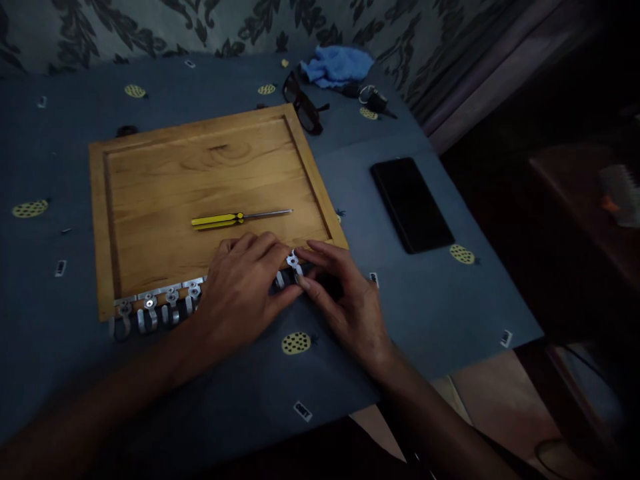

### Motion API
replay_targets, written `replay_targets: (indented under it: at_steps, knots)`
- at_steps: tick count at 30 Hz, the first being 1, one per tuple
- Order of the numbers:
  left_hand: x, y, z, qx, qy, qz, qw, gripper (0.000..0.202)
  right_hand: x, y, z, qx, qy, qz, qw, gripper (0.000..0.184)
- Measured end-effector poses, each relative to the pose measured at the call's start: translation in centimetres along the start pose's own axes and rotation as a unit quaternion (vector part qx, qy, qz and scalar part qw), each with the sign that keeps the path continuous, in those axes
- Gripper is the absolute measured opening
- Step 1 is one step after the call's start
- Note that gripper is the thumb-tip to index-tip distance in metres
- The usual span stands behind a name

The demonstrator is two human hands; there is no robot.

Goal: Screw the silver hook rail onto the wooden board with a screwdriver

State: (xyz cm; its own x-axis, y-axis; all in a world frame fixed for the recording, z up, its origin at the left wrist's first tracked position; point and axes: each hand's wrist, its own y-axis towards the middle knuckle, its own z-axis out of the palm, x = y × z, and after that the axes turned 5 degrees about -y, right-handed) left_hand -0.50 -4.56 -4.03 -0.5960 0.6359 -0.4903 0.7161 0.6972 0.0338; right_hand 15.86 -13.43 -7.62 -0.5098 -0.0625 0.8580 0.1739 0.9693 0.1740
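R hand (345, 300) pinches R-end hook (293, 261) at near edge of board (200, 173); L hand (245, 283) over metal rail (160, 291), grip unclear. 4 L-end hooks (151, 303) look screwed on; mid ones hidden, R-end fixing unconfirmed; screwdriver (217, 220) on board.

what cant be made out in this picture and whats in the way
All in the head view:
- Middle of the metal rail: hidden behind the left hand.
- Hook at the right hand: partly covered by fingers; too small to tell if it holds a screw.
- Screwdriver: tip shape too small.
- Pale object: cut off by the right edge, too dark to name.
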Motion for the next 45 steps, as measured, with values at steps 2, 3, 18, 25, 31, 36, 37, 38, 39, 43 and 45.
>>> replay_targets:
  at_steps: [2,3,18,25,31,36,37,38,39,43,45]
  knots:
    - [-0.03,0.03,-0.02,0.001,0.001,-0.001,1.0,0.024,0.01,0.03,-0.02,0.0,-0.001,0.0,1.0,0.04]
    - [-0.04,0.04,-0.03,0.002,0.003,-0.002,1.0,0.024,0.01,0.05,-0.04,0.001,-0.002,0.001,1.0,0.04]
    - [-0.01,0.1,-0.16,-0.008,0.004,0.011,1.0,0.027,-0.14,0.02,-0.02,0.002,-0.021,-0.009,1.0,0.039]
    - [-0.12,0.26,-0.19,0.007,0.006,0.001,1.0,0.028,-0.17,0.01,-0.03,0.006,-0.016,-0.001,1.0,0.04]
    - [-0.18,0.32,-0.22,0.014,0.015,-0.009,1.0,0.027,-0.16,0.12,-0.2,0.016,-0.021,-0.007,1.0,0.043]
    - [-0.24,0.23,-0.26,0.019,0.016,-0.012,1.0,0.027,-0.23,0.25,-0.29,0.029,-0.016,0.002,0.999,0.045]
    - [-0.26,0.23,-0.27,0.02,0.016,-0.013,1.0,0.027,-0.24,0.27,-0.29,0.028,-0.015,0.002,0.999,0.045]
    - [-0.28,0.24,-0.28,0.02,0.017,-0.014,1.0,0.026,-0.25,0.29,-0.28,0.026,-0.015,0.003,1.0,0.045]
    - [-0.3,0.25,-0.29,0.021,0.018,-0.014,1.0,0.026,-0.24,0.3,-0.27,0.025,-0.014,0.005,1.0,0.045]
    - [-0.3,0.34,-0.3,0.022,0.017,-0.019,0.999,0.025,-0.09,0.3,-0.29,0.028,-0.012,0.009,0.999,0.045]
    - [-0.26,0.34,-0.31,0.022,0.014,-0.019,0.999,0.026,0.0,0.28,-0.32,0.03,-0.012,0.01,0.999,0.045]
